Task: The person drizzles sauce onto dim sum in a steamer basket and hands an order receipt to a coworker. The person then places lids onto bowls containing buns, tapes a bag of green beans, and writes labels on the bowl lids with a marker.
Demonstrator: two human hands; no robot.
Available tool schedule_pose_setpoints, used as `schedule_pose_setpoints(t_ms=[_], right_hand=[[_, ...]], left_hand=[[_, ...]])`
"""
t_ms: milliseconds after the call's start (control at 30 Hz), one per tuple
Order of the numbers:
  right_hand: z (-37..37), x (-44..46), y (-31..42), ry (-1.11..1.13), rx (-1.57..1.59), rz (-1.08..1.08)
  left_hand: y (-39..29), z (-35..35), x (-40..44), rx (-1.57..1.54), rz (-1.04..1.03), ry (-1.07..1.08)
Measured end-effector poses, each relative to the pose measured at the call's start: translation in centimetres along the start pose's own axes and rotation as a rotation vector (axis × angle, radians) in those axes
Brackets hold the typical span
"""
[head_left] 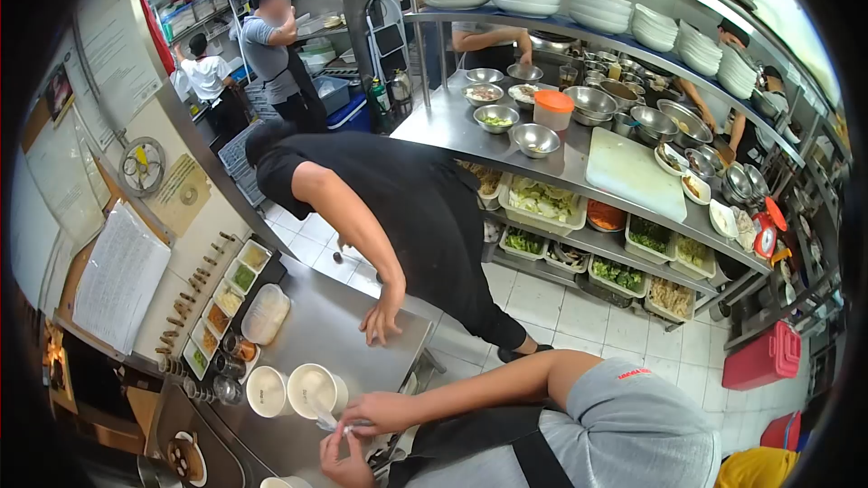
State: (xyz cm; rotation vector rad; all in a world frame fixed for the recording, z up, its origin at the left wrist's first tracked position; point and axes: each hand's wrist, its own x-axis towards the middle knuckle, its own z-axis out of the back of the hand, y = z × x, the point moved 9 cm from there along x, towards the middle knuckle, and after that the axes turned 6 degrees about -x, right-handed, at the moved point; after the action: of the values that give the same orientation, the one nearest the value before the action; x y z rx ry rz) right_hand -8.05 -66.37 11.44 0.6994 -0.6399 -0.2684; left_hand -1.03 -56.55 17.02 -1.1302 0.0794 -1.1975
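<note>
Near the bottom centre, my right hand (pixel 384 412) is closed in a pinch on a thin clear plastic bag (pixel 324 415). Just below it, my left hand (pixel 345 464) has its fingertips closed on the twisted end of the same plastic. The bag lies against the near side of a white round tub (pixel 316 389) with handwriting inside or on its lid. A second white tub (pixel 268 391) touches it on the left. Both tubs stand on the steel counter (pixel 330 307). What the bag holds is not clear.
A person in black (pixel 389 199) bends beside the counter, one hand flat on it. A row of ingredient containers (pixel 226 298) and a clear plastic box (pixel 267 314) line the wall side. Behind are a steel prep table (pixel 434 126), bowls and several other people.
</note>
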Motion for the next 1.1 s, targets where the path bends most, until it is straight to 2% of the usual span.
schedule_pose_setpoints(t_ms=[67,167,200,333,433,467,567,667,767,900,1000,1100], right_hand=[[0.0,-0.3,-0.4,0.163,0.224,-0.269],[-1.2,-0.4,-1.7,0.086,0.15,-0.339],[0.0,-0.1,-0.1,0.052,0.177,-0.331],[-1.6,-0.2,0.4,-0.002,0.06,-0.369],[-2.0,-0.4,0.9,-0.001,-0.034,-0.368],[-2.5,-0.6,0.8,-0.005,-0.031,-0.379],[-4.0,-1.2,1.1,-0.024,-0.013,-0.389],[-5.9,-1.9,1.1,0.027,-0.023,-0.453],[-7.3,-2.1,1.4,0.073,-0.075,-0.528],[-6.9,-1.7,1.5,0.03,-0.152,-0.636],[-5.7,0.1,4.2,-0.105,-0.17,-0.38],[-7.3,0.7,4.8,-0.071,-0.228,-0.297]], left_hand=[[1.2,0.1,0.8,-0.069,0.106,0.003],[3.0,-0.1,1.7,-0.243,0.257,0.039],[3.8,-0.1,1.6,-0.303,0.315,0.058],[6.2,0.6,1.7,-0.411,0.263,0.042],[8.3,0.2,1.3,-0.403,0.367,0.186],[7.5,0.0,2.0,-0.391,0.146,0.211],[7.5,0.6,1.7,-0.378,0.0,0.279],[7.4,0.6,1.6,-0.188,-0.092,0.488],[10.3,-0.2,0.3,-0.067,0.195,0.637],[9.7,0.9,1.1,0.027,0.046,0.672],[12.2,0.0,0.8,0.117,0.022,0.832],[13.9,-0.7,0.3,0.145,0.057,0.963]])
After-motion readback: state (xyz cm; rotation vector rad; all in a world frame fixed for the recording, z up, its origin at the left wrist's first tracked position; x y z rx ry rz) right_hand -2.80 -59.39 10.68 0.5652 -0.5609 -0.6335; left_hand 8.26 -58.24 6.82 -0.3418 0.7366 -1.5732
